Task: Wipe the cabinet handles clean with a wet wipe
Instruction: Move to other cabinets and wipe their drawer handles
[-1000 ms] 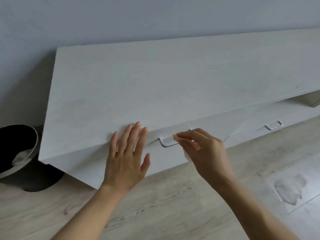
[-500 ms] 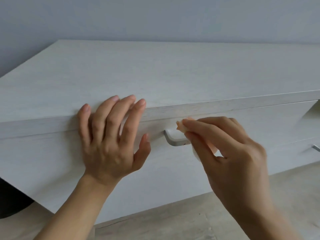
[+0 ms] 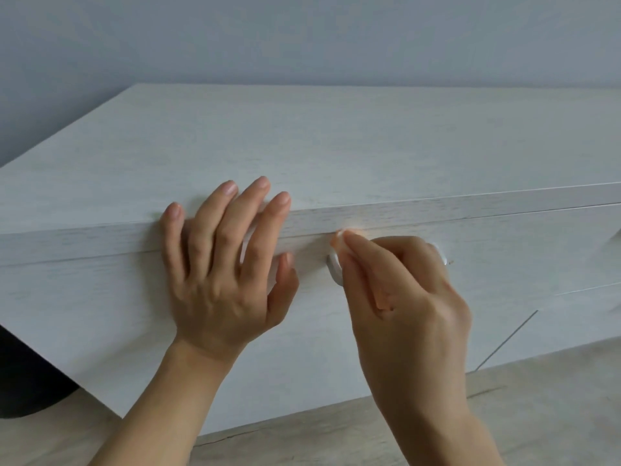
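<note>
Wall (image 3: 302, 35): plain grey-blue, beyond both hands.

Cabinet (image 3: 369, 139): pale wood-grain. Its top runs away from the fingertips of both hands. The drawer front (image 3: 100, 297) lies flat under the left palm and extends out past the right hand.

Floor (image 3: 302, 445): light wood planks, below both wrists.

Dark object (image 3: 27, 391): on the floor, outboard of the left forearm. Mostly cut off, so its identity is not clear.

Left hand (image 3: 218, 280): spread, 4 fingers straight and hooked over the cabinet's top edge, thumb out toward the right hand. The palm is against the drawer front, holding nothing. Judged to be bracing.

Right hand (image 3: 410, 314): just beside the left thumb, fingers curled and pinched against the thumb at the fingertips.

Handle (image 3: 334, 270): pale metal, directly under the right hand's fingers. Only its near end is plain. A pale curve past the knuckles may be its far end.

Wet wipe (image 3: 337, 237): 1 small pale scrap at the right fingertips, pinched there and sitting at the handle's near end. The rest is hidden by the hand.

Progress, judged: 1 handle is under the wipe, at its end nearest the left hand. I cannot tell how much of it is clean. Faint shapes at the frame edge beyond the right hand may be further handles, but they are too blurred to confirm. If so, they remain to be wiped.
</note>
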